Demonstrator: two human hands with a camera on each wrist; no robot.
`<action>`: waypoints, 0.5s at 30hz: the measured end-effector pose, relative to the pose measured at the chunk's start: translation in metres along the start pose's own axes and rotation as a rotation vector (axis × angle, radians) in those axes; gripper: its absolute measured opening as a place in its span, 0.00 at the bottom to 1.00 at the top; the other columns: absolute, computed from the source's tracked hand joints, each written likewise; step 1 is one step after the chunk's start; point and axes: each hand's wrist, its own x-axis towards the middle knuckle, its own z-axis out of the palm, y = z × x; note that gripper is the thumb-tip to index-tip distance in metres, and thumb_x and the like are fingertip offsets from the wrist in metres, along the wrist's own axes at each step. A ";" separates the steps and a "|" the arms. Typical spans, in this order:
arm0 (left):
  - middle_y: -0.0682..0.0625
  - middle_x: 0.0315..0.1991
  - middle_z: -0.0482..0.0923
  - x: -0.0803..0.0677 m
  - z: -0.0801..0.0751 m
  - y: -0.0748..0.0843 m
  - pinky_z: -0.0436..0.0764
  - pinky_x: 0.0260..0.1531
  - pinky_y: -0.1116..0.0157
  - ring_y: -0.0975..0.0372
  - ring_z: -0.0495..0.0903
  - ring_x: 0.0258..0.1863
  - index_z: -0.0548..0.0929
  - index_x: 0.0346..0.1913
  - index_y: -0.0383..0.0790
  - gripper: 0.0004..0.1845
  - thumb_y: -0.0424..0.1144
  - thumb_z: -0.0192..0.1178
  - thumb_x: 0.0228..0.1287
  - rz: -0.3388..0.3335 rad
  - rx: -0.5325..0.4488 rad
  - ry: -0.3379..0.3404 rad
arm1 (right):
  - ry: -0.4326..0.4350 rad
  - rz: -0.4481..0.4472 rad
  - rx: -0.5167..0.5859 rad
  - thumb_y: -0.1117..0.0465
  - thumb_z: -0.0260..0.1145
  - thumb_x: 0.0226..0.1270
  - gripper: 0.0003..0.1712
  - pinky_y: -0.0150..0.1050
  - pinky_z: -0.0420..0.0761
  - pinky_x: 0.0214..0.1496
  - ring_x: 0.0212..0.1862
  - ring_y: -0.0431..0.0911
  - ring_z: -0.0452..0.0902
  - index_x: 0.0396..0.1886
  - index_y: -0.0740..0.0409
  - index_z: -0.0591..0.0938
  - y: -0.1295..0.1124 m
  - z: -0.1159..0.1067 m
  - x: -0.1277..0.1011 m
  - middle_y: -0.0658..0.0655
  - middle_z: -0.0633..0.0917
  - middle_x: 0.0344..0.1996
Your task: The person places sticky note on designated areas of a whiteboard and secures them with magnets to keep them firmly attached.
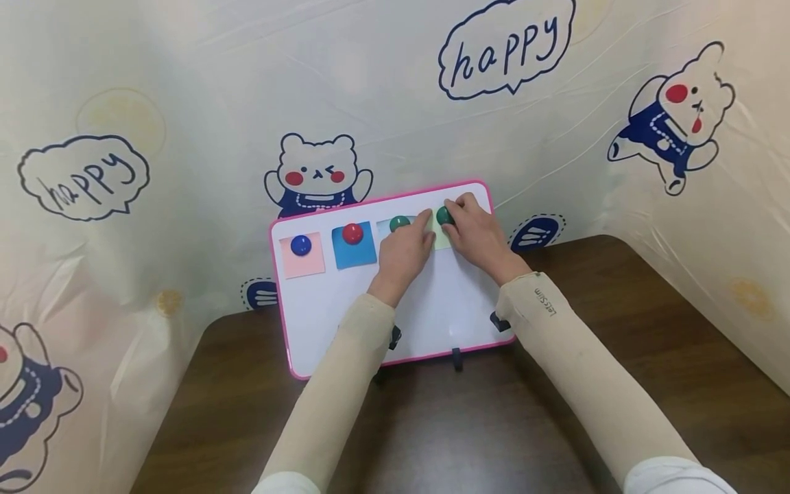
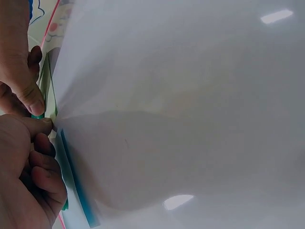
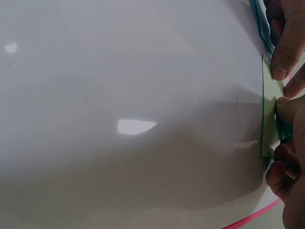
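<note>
A whiteboard with a pink rim [image 1: 444, 295] leans upright on the table. My right hand [image 1: 480, 233] pinches a round green magnet [image 1: 444, 215] against a yellow-green sticky note [image 1: 441, 241] at the board's upper right. At that note's left edge, the thumb and index finger of my left hand [image 1: 401, 255] hold the paper; its other fingers are curled, as the left wrist view shows. Partly behind the left hand is a pale blue note [image 1: 384, 226] under another green magnet [image 1: 400, 223]. Further left, a red magnet [image 1: 352, 233] sits on a blue note [image 1: 354, 257].
A blue magnet [image 1: 301, 245] sits on a pink note [image 1: 304, 267] at the board's upper left. Black clips [image 1: 457, 359] stand at its lower edge. The brown table [image 1: 469, 425] extends in front, and a printed cloth [image 1: 204, 82] hangs close behind.
</note>
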 end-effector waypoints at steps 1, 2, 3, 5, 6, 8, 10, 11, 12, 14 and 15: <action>0.51 0.19 0.73 0.000 0.000 0.000 0.75 0.22 0.68 0.61 0.74 0.18 0.66 0.77 0.49 0.31 0.49 0.58 0.75 0.000 -0.001 0.001 | 0.002 -0.003 -0.004 0.57 0.64 0.75 0.30 0.43 0.83 0.51 0.43 0.52 0.78 0.71 0.65 0.72 0.000 0.000 0.000 0.64 0.73 0.52; 0.51 0.19 0.73 0.000 0.000 0.000 0.75 0.22 0.68 0.61 0.73 0.18 0.66 0.77 0.49 0.31 0.49 0.58 0.75 -0.001 -0.002 0.001 | 0.004 -0.004 -0.007 0.56 0.64 0.75 0.30 0.43 0.83 0.50 0.42 0.52 0.78 0.71 0.65 0.71 0.000 0.000 0.000 0.64 0.73 0.52; 0.51 0.19 0.72 0.000 0.000 0.000 0.75 0.23 0.67 0.61 0.73 0.18 0.66 0.77 0.49 0.31 0.49 0.58 0.75 -0.002 -0.002 0.002 | 0.007 -0.005 -0.010 0.56 0.64 0.75 0.30 0.43 0.83 0.49 0.42 0.52 0.78 0.71 0.65 0.72 0.000 -0.001 0.000 0.64 0.73 0.52; 0.52 0.19 0.72 0.001 0.001 0.000 0.76 0.23 0.67 0.62 0.74 0.18 0.66 0.77 0.49 0.31 0.49 0.58 0.75 -0.005 -0.003 0.001 | 0.010 -0.004 -0.012 0.56 0.64 0.75 0.31 0.43 0.83 0.49 0.41 0.52 0.78 0.71 0.65 0.71 0.000 -0.001 -0.001 0.65 0.73 0.52; 0.52 0.19 0.72 0.001 0.001 0.000 0.76 0.24 0.67 0.62 0.74 0.18 0.66 0.77 0.49 0.31 0.49 0.59 0.75 -0.007 -0.003 -0.001 | 0.011 -0.002 -0.014 0.56 0.64 0.75 0.31 0.44 0.83 0.48 0.41 0.53 0.78 0.71 0.64 0.71 0.000 -0.001 -0.001 0.65 0.73 0.53; 0.52 0.19 0.72 0.000 0.001 0.000 0.77 0.25 0.68 0.62 0.74 0.19 0.66 0.77 0.49 0.32 0.50 0.59 0.74 -0.008 -0.003 -0.001 | 0.012 0.005 -0.017 0.55 0.65 0.74 0.31 0.44 0.83 0.47 0.41 0.53 0.79 0.72 0.63 0.72 0.000 -0.001 -0.002 0.65 0.73 0.54; 0.52 0.20 0.74 -0.001 0.001 0.000 0.78 0.25 0.67 0.61 0.76 0.20 0.66 0.77 0.49 0.32 0.50 0.59 0.74 -0.009 -0.004 -0.001 | 0.012 0.013 -0.014 0.54 0.65 0.74 0.31 0.45 0.84 0.46 0.40 0.53 0.79 0.71 0.61 0.72 -0.001 -0.002 -0.003 0.65 0.73 0.55; 0.51 0.21 0.75 -0.002 0.001 0.000 0.78 0.26 0.67 0.61 0.76 0.21 0.66 0.76 0.49 0.32 0.50 0.59 0.74 -0.010 -0.006 0.000 | 0.012 0.018 -0.015 0.54 0.65 0.74 0.31 0.45 0.84 0.45 0.40 0.53 0.79 0.71 0.61 0.72 -0.001 -0.002 -0.004 0.65 0.73 0.55; 0.51 0.23 0.77 -0.003 0.001 0.000 0.79 0.27 0.67 0.61 0.78 0.23 0.66 0.76 0.48 0.32 0.50 0.59 0.74 -0.008 -0.008 0.005 | 0.012 0.023 -0.018 0.54 0.65 0.73 0.31 0.45 0.84 0.44 0.40 0.53 0.79 0.71 0.60 0.73 -0.001 -0.003 -0.006 0.65 0.73 0.56; 0.50 0.31 0.82 -0.006 0.000 0.000 0.80 0.29 0.66 0.60 0.80 0.26 0.68 0.76 0.47 0.30 0.49 0.59 0.75 0.006 -0.016 0.019 | 0.017 0.034 -0.018 0.53 0.66 0.73 0.30 0.46 0.84 0.44 0.41 0.54 0.79 0.70 0.58 0.73 -0.002 -0.004 -0.010 0.65 0.74 0.57; 0.49 0.35 0.83 -0.009 -0.001 0.000 0.80 0.29 0.65 0.59 0.80 0.28 0.68 0.75 0.47 0.30 0.49 0.58 0.75 0.016 -0.023 0.026 | 0.020 0.038 -0.022 0.53 0.66 0.72 0.30 0.46 0.84 0.44 0.42 0.54 0.80 0.70 0.58 0.73 -0.003 -0.005 -0.012 0.64 0.74 0.57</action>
